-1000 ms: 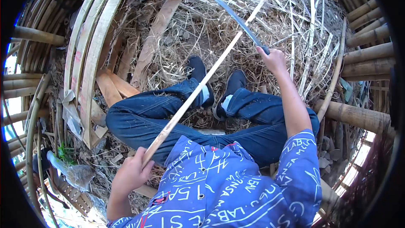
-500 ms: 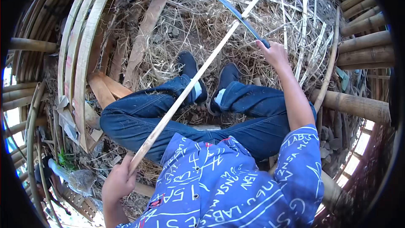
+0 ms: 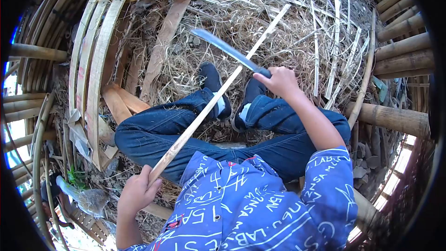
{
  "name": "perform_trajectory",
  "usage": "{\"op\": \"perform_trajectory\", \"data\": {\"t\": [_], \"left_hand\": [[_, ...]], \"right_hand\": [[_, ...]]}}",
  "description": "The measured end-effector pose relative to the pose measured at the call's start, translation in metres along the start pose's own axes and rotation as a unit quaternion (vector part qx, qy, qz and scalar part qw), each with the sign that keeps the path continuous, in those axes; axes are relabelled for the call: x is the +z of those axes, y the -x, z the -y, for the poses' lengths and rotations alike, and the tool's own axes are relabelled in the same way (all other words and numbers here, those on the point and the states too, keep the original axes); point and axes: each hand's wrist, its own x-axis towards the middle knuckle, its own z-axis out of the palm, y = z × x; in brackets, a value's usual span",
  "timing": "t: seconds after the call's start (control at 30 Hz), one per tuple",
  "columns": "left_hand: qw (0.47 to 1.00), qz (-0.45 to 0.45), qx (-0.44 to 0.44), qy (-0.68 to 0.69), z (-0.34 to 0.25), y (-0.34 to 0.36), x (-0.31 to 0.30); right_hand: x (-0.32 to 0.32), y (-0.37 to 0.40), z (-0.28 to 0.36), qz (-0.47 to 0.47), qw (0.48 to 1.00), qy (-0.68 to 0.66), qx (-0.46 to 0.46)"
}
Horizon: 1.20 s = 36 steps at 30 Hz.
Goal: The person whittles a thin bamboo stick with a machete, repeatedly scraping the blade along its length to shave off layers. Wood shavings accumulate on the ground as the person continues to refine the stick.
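Note:
A long pale strip of wood or bamboo [image 3: 204, 111] runs diagonally across the lap, from lower left to upper right. Its lower end is gripped by my left hand [image 3: 138, 190]. My right hand [image 3: 282, 82] is closed around the dark handle of a long knife [image 3: 225, 50]. The blade crosses the strip beyond the knees and points to the upper left, its tip slightly blurred. Whether the edge touches the strip, I cannot tell.
Curly shavings [image 3: 223, 25] cover the ground round the shoes. At the left stands a slatted wooden crate [image 3: 101, 56]. Thin split strips [image 3: 335, 42] lie at the upper right. Bamboo poles [image 3: 395, 118] line both sides. Part of a person [image 3: 50, 190] shows at the lower left.
My right hand has moved left and down toward the body with the knife, and the blade has swung to a flatter angle. The strip and my left hand have shifted slightly.

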Motion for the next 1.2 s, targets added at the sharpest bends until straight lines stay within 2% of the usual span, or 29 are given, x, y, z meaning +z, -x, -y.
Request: {"op": "perform_trajectory", "data": {"t": [0.07, 0.1, 0.17, 0.2, 0.27, 0.4, 0.43, 0.57, 0.77, 0.87, 0.93, 1.07, 1.2], "left_hand": [[0.994, -0.027, -0.027, -0.107, 0.006, -0.003, 0.007], [0.994, -0.028, -0.025, -0.107, 0.013, -0.007, 0.014], [0.981, -0.119, -0.006, -0.155, 0.028, -0.014, 0.028], [0.981, -0.120, -0.004, -0.153, 0.027, -0.018, 0.031], [0.967, -0.207, -0.007, -0.151, 0.022, -0.026, 0.037], [0.963, -0.216, -0.064, -0.146, 0.024, -0.042, 0.038], [0.956, -0.254, -0.059, -0.134, 0.032, -0.045, 0.042], [0.944, -0.292, -0.012, -0.154, 0.086, -0.044, 0.051], [0.958, -0.270, 0.001, -0.100, 0.143, -0.034, 0.076], [0.963, -0.263, 0.003, -0.063, 0.150, -0.035, 0.075], [0.968, -0.249, -0.022, -0.035, 0.162, -0.035, 0.079], [0.958, -0.271, 0.019, -0.088, 0.180, -0.041, 0.085], [0.962, -0.262, 0.013, -0.077, 0.180, -0.045, 0.087]], "right_hand": [[0.008, 0.001, 0.005, 0.069, 0.997, 0.014, -0.013], [0.010, 0.004, 0.008, 0.073, 0.997, 0.017, -0.017], [0.013, 0.007, 0.012, 0.085, 0.996, 0.023, -0.017], [0.013, 0.009, 0.014, 0.086, 0.996, 0.024, -0.017], [0.015, 0.009, 0.014, 0.087, 0.996, 0.016, -0.014], [0.012, 0.011, 0.017, 0.071, 0.997, -0.018, -0.006], [0.009, 0.012, 0.019, 0.067, 0.998, -0.016, -0.004], [0.005, 0.021, 0.020, 0.077, 0.997, -0.021, -0.005], [-0.001, 0.016, 0.005, 0.053, 0.999, 0.010, -0.003], [-0.006, 0.013, -0.012, 0.031, 0.998, 0.045, -0.008], [-0.019, 0.009, -0.026, -0.023, 0.996, 0.081, 0.000], [-0.039, 0.007, -0.055, -0.046, 0.996, 0.078, 0.024], [-0.043, 0.007, -0.047, -0.047, 0.991, 0.126, 0.020]]}}
